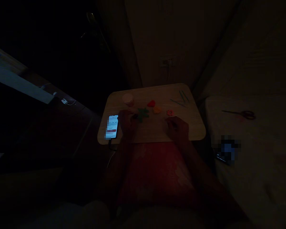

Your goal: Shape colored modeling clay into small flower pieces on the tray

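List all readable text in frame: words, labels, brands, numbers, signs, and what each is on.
"24": row of digits on the phone screen; neighboring digits unclear.
Red bar on that screen, and its small print: too small to read.
Pixelated item at right: nothing readable.
Tub: too dark to make out any label.
No brands or signs legible.

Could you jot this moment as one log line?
left hand: by green piece | right hand: near pink piece | phone: lit, on table | light: dim
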{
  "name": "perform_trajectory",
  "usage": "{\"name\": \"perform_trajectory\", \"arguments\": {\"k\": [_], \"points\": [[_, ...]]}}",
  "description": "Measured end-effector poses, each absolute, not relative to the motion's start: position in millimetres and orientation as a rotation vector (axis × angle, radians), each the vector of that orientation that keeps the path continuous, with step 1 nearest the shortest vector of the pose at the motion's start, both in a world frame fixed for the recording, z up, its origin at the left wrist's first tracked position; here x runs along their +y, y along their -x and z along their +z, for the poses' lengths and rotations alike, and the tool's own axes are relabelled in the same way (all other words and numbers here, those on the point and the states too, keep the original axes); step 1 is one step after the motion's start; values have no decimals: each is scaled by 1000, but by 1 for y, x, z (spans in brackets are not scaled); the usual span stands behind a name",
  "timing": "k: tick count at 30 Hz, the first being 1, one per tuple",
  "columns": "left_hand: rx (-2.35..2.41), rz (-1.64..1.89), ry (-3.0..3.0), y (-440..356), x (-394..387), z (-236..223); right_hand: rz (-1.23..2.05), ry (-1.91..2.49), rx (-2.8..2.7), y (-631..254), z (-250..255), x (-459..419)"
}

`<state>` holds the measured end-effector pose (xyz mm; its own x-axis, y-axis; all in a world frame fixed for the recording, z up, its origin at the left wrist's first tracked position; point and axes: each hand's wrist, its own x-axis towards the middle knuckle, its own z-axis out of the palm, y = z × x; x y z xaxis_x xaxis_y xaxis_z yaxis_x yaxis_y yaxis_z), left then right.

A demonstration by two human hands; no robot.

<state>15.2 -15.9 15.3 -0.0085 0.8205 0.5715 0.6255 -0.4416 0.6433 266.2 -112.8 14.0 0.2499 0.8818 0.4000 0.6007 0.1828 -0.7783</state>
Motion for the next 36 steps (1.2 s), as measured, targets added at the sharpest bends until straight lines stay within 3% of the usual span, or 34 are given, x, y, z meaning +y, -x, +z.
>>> {"name": "perform_trajectory", "arguments": {"k": [6, 13, 20, 25, 32, 36], "points": [[1137, 1119, -2356, -83, -18, 48, 45, 1906, -1582, -293, 19, -123], [1200, 874, -2460, -149, -2, 24, 76, 2045, -1755, -310, 9, -123], [1258, 933, -2590, -139, -1, -2, 151, 1850, -1817, -330, 8, -128], [1397, 788, -2659, -135, 4, -5, 143, 1886, -1820, -340, -3, -130], [1277, 815, -2585, -137, -9, 13, 30, 2046, -1701, -364, 1, -111], [1104, 820, -2523, -130, -33, 6, 88, 1891, -1729, -355, 8, -85]]}}
